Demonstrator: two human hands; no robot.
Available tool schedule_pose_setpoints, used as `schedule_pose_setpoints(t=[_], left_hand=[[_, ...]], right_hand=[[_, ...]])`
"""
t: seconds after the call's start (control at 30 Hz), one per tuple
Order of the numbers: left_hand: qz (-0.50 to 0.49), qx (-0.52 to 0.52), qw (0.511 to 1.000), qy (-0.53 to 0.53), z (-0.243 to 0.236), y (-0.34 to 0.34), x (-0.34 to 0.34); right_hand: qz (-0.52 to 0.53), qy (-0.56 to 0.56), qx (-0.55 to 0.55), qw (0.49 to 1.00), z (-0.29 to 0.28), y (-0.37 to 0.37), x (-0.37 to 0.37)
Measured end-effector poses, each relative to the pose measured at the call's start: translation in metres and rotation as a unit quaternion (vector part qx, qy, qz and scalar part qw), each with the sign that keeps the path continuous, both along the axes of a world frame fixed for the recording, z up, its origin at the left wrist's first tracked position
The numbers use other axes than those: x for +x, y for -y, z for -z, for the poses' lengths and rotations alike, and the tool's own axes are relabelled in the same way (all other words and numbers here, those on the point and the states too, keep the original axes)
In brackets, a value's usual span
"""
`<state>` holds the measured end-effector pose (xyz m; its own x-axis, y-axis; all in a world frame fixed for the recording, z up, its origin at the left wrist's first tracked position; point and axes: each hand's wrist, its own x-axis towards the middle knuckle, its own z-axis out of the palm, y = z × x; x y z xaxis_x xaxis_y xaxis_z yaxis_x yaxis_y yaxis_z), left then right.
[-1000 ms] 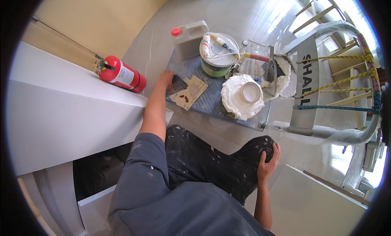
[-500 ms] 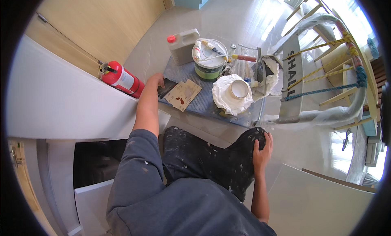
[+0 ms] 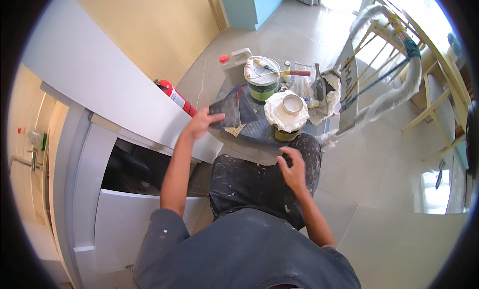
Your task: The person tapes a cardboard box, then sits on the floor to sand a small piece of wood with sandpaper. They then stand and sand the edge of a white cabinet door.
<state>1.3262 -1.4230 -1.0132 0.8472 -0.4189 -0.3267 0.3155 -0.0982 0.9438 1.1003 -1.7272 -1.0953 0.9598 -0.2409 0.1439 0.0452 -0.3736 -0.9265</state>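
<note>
My left hand (image 3: 200, 123) grips a dark grey sheet of sandpaper (image 3: 225, 112) by its edge, raised over the near left of a blue platform trolley (image 3: 259, 134). Behind it, another dark sheet (image 3: 247, 109) lies or hangs close by; whether it is held too I cannot tell. A beige-backed sheet (image 3: 233, 131) shows partly beneath them. My right hand (image 3: 293, 170) is over my right thigh, fingers apart, holding nothing. Near it on the trolley stands a can (image 3: 285, 135) topped with white crumpled cloth and a roll of tape (image 3: 292, 104).
The trolley also carries a green-white bucket (image 3: 262, 92) with brushes on its lid, and a jug (image 3: 235, 69) with a red cap. A plastic-wrapped trolley handle (image 3: 369, 114) rises at right. A red fire extinguisher (image 3: 175, 97) stands behind the white panel (image 3: 124, 74) at left.
My left hand has lifted the dark sandpaper off the trolley toward me. My right hand has come off my knee and moved left. The view has shifted.
</note>
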Motion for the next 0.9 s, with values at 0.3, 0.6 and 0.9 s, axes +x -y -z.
schedule_pose_setpoints(t=[0.3, 0.6, 0.9], left_hand=[[-0.091, -0.285, 0.947, -0.113, 0.020, 0.017, -0.147], [-0.142, -0.255, 0.949, -0.115, 0.029, -0.008, -0.162], [-0.267, -0.336, 0.896, -0.115, 0.034, 0.018, -0.167]], right_hand=[[-0.150, -0.006, 0.470, 0.870, 0.014, -0.103, 0.031], [-0.021, -0.042, 0.494, 0.868, -0.002, -0.106, 0.041], [0.051, 0.036, 0.314, 0.947, -0.046, -0.056, 0.022]])
